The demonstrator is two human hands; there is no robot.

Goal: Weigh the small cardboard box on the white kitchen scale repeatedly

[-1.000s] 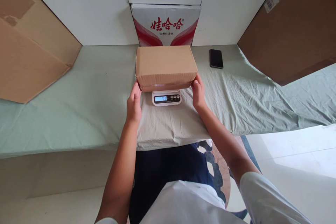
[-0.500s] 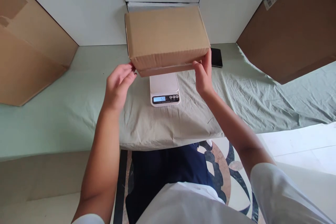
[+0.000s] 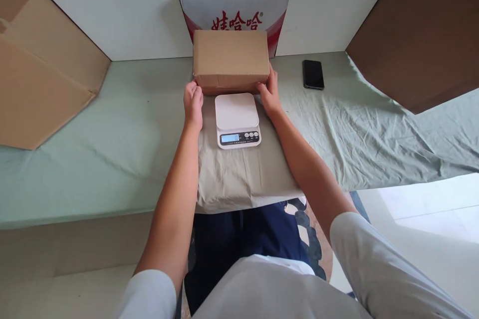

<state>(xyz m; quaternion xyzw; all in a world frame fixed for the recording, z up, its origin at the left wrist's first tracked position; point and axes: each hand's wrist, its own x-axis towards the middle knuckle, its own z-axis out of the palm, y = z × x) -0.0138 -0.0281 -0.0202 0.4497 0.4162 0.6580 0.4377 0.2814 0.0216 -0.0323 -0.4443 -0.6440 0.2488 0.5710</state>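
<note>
A plain brown cardboard box rests on the cloth-covered table just behind a white digital scale. My left hand grips the box's near left corner with curled fingers. My right hand holds the near right corner, fingers against the box's side. The scale's platform is bare and its display is lit. Behind the box stands a white carton with red print.
A black phone lies on the pale green cloth to the right. Large cardboard sheets lean at the left and right. White panels form the back wall. The table's front edge runs below the scale.
The box was lifted off the scale, carried up and away, and now sits on the table behind the scale. Both hands went with it.
</note>
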